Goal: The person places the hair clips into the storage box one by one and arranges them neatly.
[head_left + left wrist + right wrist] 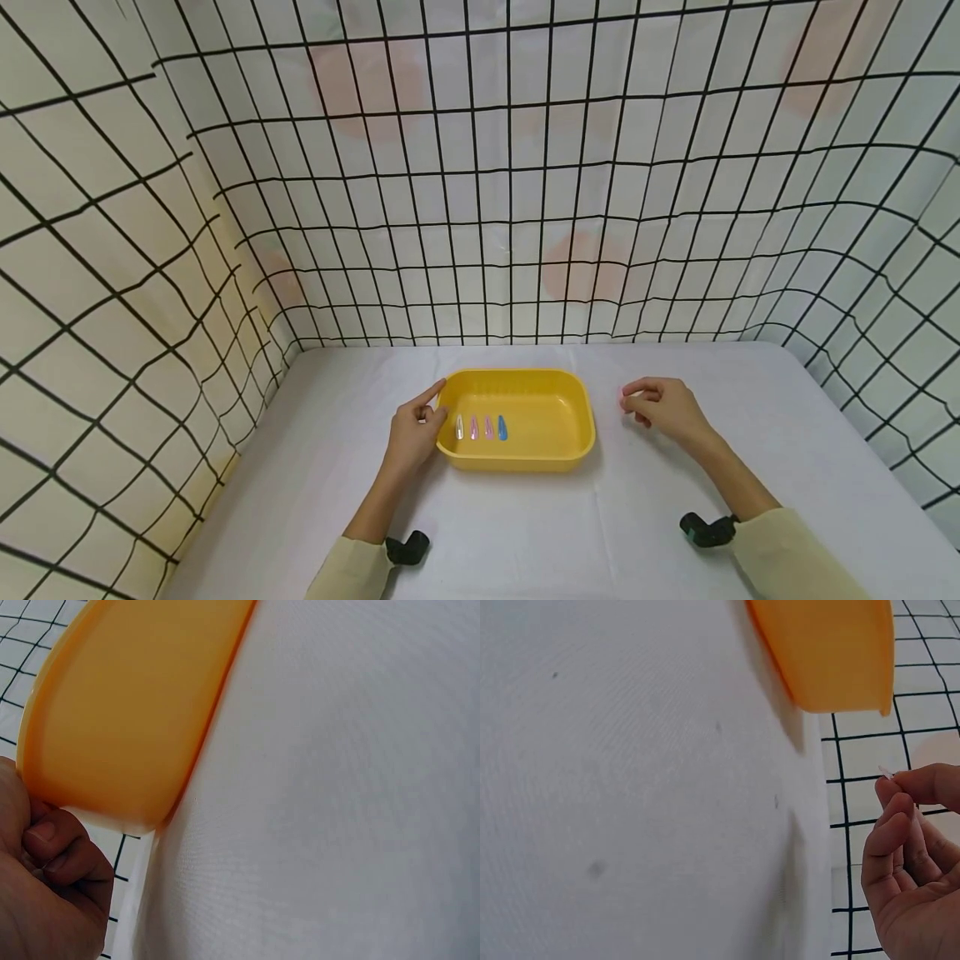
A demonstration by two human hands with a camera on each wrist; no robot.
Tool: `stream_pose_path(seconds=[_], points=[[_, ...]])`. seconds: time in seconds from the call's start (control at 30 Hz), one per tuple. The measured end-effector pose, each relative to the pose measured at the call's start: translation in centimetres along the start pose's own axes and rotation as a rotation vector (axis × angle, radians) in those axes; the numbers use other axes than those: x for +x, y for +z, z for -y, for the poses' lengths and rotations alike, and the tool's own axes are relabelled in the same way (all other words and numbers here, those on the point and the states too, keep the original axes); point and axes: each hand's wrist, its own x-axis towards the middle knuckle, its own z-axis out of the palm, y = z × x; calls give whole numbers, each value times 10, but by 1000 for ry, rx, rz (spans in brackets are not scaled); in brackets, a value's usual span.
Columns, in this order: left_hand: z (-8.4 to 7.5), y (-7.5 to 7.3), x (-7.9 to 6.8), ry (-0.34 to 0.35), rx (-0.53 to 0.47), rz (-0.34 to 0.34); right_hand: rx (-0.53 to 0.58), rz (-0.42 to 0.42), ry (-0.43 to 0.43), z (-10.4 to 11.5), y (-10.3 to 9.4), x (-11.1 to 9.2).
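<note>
A yellow tray (pixel 536 462) with a raised rim stands on the white-covered table. Inside it, toward the left, several snap hair clips lie in a row: a whitish clip (pixel 460 427), two pink ones and a blue clip (pixel 502 427) at the right end. My left hand (pixel 414 429) grips the tray's left rim between thumb and index finger; the other fingers curl under in the left wrist view. Right of the tray, my right hand (pixel 663 406) pinches a small pink hair clip (pixel 886 772) between thumb and index fingertip, mostly covered by the fingers.
White cloth (pixel 517 542) covers the table. A white backdrop with a black grid (pixel 510 200) rises behind it and along both sides. Each wrist wears a black camera, one near the left sleeve (pixel 352 571) and one near the right sleeve (pixel 787 554).
</note>
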Motion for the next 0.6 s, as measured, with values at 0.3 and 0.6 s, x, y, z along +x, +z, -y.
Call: stream_pose_path(seconds=[0.3, 0.6], points=[[2, 0, 0, 7, -4, 0, 60, 25, -35, 17, -6, -8], [1, 0, 0, 13, -11, 5, 97, 26, -62, 32, -2, -10]])
